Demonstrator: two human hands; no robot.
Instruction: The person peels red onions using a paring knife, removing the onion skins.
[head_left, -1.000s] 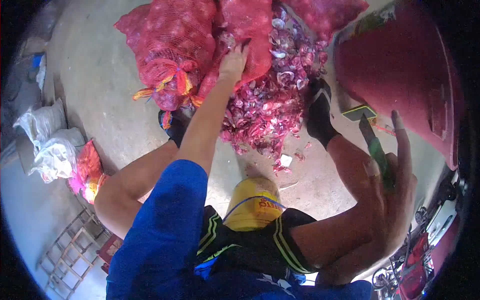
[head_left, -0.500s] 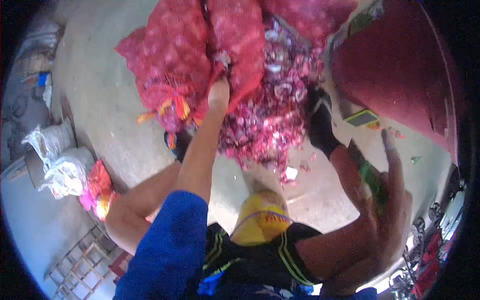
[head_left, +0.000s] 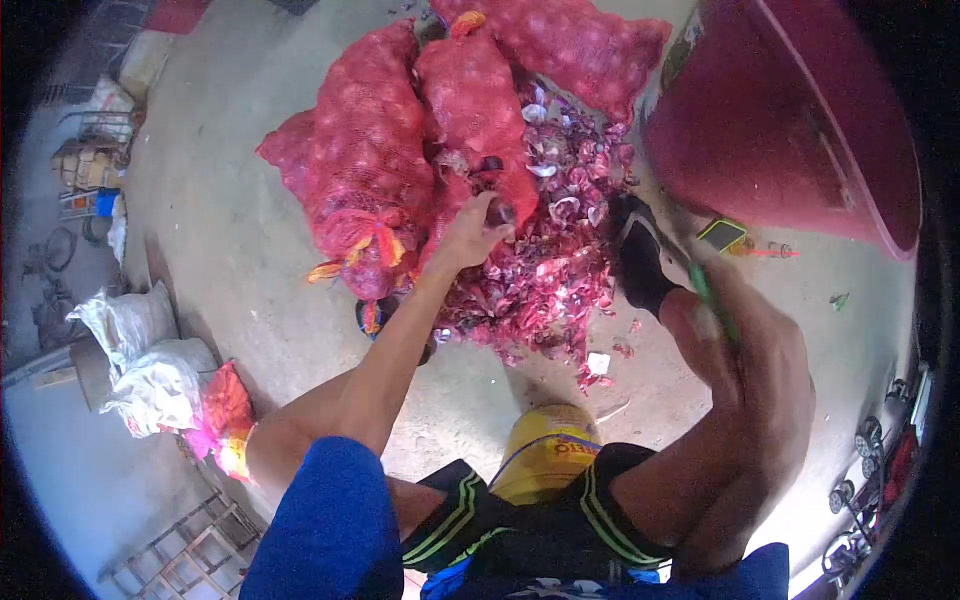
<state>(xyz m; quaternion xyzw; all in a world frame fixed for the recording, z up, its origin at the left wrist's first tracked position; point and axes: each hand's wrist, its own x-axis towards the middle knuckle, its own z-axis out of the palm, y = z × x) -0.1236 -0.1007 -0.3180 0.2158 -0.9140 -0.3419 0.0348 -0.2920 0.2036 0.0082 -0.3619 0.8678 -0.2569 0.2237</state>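
My left hand (head_left: 472, 236) is at the near, open end of a red mesh sack (head_left: 470, 95). Its fingers are curled around a red onion (head_left: 500, 212), partly covered by the hand. Another dark onion (head_left: 491, 163) shows at the sack's mouth. My right hand (head_left: 755, 310), smeared by motion, is above my right knee and grips a knife with a green handle (head_left: 706, 292); the blurred blade points toward my right foot. Purple-red onion skins and trimmings (head_left: 555, 265) lie heaped between my feet, beside the sack.
More full mesh sacks, one tied with orange-yellow strips (head_left: 370, 130), lie at left and behind. A large maroon tub (head_left: 760, 120) stands at right, near a phone-like object (head_left: 722, 235). Between my legs is a yellow bucket (head_left: 545, 455). White sacks (head_left: 165, 380) sit at far left.
My left hand has drawn back from inside the sack's mouth and now holds an onion. My right hand, with the knife, has swung inward toward my knee. The head view has shifted slightly.
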